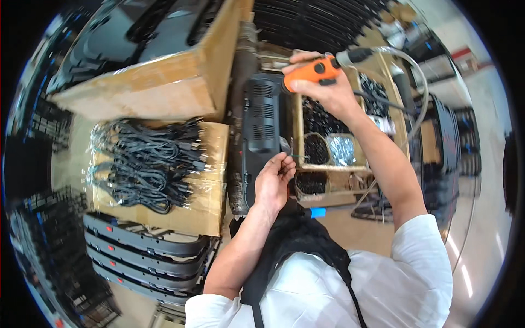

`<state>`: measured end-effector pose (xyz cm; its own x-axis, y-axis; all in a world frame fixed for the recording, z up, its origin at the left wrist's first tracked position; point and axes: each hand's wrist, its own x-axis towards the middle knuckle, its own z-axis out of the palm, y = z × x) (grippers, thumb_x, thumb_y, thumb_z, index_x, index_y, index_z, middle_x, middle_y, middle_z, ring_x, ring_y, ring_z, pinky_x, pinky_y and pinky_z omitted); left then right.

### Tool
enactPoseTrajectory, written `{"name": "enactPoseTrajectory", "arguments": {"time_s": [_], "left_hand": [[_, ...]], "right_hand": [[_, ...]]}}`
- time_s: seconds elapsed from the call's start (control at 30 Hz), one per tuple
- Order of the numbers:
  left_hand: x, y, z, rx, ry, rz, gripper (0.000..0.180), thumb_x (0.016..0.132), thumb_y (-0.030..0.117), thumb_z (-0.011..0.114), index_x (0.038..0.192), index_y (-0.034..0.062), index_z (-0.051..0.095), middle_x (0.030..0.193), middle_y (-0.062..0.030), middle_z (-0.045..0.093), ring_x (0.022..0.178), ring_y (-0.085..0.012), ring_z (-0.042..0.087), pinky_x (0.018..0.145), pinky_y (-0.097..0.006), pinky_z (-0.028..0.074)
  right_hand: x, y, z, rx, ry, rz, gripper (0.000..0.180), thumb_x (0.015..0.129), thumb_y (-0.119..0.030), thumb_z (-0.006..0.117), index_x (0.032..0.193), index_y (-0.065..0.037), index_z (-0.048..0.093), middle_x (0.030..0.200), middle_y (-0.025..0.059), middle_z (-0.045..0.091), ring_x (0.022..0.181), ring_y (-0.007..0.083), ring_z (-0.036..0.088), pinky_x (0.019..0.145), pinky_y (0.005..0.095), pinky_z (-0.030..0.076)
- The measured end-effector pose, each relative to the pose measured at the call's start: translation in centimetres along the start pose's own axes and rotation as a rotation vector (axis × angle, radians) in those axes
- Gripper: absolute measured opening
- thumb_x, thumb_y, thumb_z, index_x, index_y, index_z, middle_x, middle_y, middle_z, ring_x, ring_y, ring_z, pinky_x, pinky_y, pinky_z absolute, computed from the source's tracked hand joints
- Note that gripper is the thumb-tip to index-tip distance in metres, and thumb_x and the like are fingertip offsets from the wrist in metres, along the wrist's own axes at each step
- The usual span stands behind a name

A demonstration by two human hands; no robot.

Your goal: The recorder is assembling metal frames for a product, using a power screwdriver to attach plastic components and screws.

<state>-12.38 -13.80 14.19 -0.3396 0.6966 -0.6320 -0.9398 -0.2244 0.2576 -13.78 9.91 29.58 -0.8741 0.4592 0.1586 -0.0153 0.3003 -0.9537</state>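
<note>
On the far left, a cardboard box stands beyond a heap of black cables lying on cardboard; near left, dark plastic panels are stacked. To the right of these, a dark vented housing lies lengthwise in front of the person. The left hand is at its right edge, thumb and fingertips drawn together; a thin strand shows just beside the tips, too small to tell whether it is pinched. Farther off, the right hand wraps its fingers around an orange power screwdriver, which lies against the palm, its front end over the housing's far right part. A clear hose curves away right, above a compartmented parts box holding small black pieces.
</note>
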Motion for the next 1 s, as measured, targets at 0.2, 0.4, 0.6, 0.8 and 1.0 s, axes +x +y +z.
{"name": "enactPoseTrajectory", "arguments": {"time_s": [0.2,0.4,0.6,0.8,1.0], "left_hand": [[1.1,-6.5,2.3,0.382,-0.176,-0.263,0.042,0.116,0.033,0.046,0.134,0.0012,0.067,0.129,-0.0105,0.071,0.122,-0.0208,0.065,0.110,-0.037,0.047],[1.1,-8.4,3.4,1.458,-0.443,0.282,0.052,0.113,0.042,0.048,0.146,0.0042,0.063,0.145,-0.0215,0.064,0.137,-0.0323,0.059,0.115,-0.039,0.043],[-4.1,-12.0,3.7,2.177,-0.734,0.158,0.055,0.108,0.050,0.049,0.125,0.0022,0.071,0.119,-0.0235,0.075,0.113,-0.0395,0.072,0.098,-0.051,0.056],[-3.4,-15.2,2.4,2.435,-0.457,0.090,0.071,0.108,0.061,0.043,0.118,-0.0018,0.073,0.104,-0.0279,0.077,0.105,-0.0438,0.074,0.094,-0.053,0.058],[-3.0,-17.2,4.3,2.509,-0.268,-0.043,0.075,0.108,0.065,0.039,0.111,0.0014,0.078,0.105,-0.0282,0.077,0.105,-0.0437,0.075,0.097,-0.054,0.057]], "right_hand": [[-21.1,-5.2,-6.8,-0.064,0.399,0.198,0.055,0.087,-0.009,0.084,0.137,-0.001,0.061,0.126,0.0135,0.076,0.116,0.0200,0.071,0.104,0.0366,0.057],[-41.1,-9.9,-9.5,-0.175,0.804,0.258,0.055,0.088,-0.007,0.080,0.137,0.002,0.058,0.127,0.0162,0.074,0.116,0.0234,0.070,0.106,0.0393,0.055],[-55.3,1.1,-7.4,0.196,1.390,0.516,0.055,0.091,-0.015,0.082,0.140,-0.006,0.058,0.127,0.0098,0.065,0.114,0.0242,0.067,0.101,0.0442,0.055],[-55.7,22.3,-5.5,0.803,1.482,0.675,0.036,0.097,-0.026,0.079,0.126,-0.013,0.062,0.116,0.0054,0.069,0.107,0.0239,0.068,0.095,0.0443,0.055],[-52.0,35.4,-6.1,1.179,1.257,0.606,0.028,0.104,-0.038,0.071,0.111,-0.012,0.064,0.098,0.0037,0.069,0.091,0.0231,0.067,0.082,0.0397,0.058]]}}
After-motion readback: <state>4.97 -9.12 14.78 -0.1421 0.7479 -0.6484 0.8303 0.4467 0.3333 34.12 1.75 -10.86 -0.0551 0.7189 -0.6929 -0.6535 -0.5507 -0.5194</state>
